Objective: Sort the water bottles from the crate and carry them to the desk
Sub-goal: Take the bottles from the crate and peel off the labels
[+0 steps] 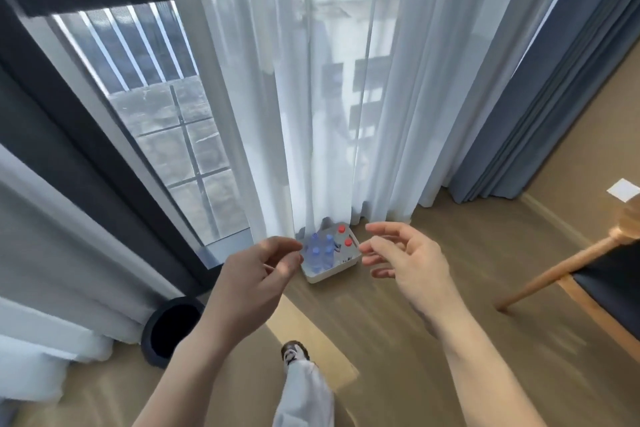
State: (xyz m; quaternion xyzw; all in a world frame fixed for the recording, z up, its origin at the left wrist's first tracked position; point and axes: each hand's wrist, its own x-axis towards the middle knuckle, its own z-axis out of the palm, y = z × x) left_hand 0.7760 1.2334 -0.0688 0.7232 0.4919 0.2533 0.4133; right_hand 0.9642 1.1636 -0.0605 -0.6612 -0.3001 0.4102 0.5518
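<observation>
L hand (pixel 256 274): bare, left of trouser leg (pixel 304 392).
R hand (pixel 405 256): bare, right of leg.
forearms (pixel 194 357): bare to pic edge, either side of leg.
trouser leg: pale whitish cloth, loose, creased.
shoe (pixel 294 352): just past leg hem; dark upper, white bits.

Open from above at frame centre: crate (pixel 325 279), bottle caps (pixel 341 228) uncovered. Closed off behind by sheer curtain (pixel 311 114), hanging right at the far rim. Bare floor (pixel 398 308) in front and to the right, free to pass. Black bin (pixel 173 333) at lower left, wooden chair (pixel 554 270) at right edge, both well apart. Left hand (pixel 259 270) and right hand (pixel 405 253) flanking the crate, holding nothing.
</observation>
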